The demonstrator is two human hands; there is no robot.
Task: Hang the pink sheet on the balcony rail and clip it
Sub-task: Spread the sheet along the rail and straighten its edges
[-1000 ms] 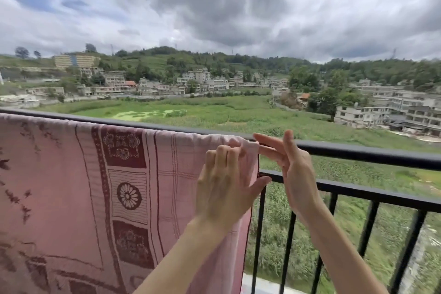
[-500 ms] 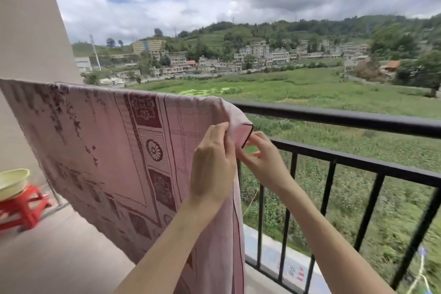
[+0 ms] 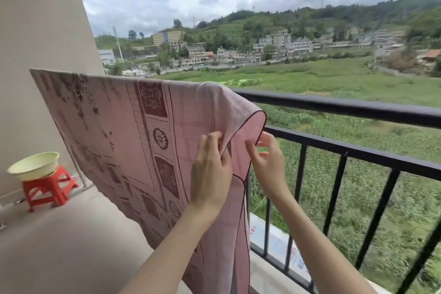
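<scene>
The pink sheet [image 3: 124, 126], patterned with dark red flowers and squares, hangs draped over the black balcony rail [image 3: 346, 108] and falls down the inner side. My left hand [image 3: 211, 169] pinches a fold of the sheet close to its right edge. Just to the right, my right hand [image 3: 267, 162] holds the sheet's dark-hemmed right edge between thumb and fingers, in front of the lower bar. No clip is visible in either hand.
A pale green basin [image 3: 34, 166] sits on a red plastic stool [image 3: 49, 187] at the far left by the beige wall [image 3: 40, 31]. Black vertical bars [image 3: 334, 193] run below the rail to the right. The concrete balcony floor [image 3: 59, 246] lies lower left.
The view has swung left and down, bringing the wall, stool and basin into sight. Both hands have dropped from the top rail to the sheet's right edge and taken hold of it.
</scene>
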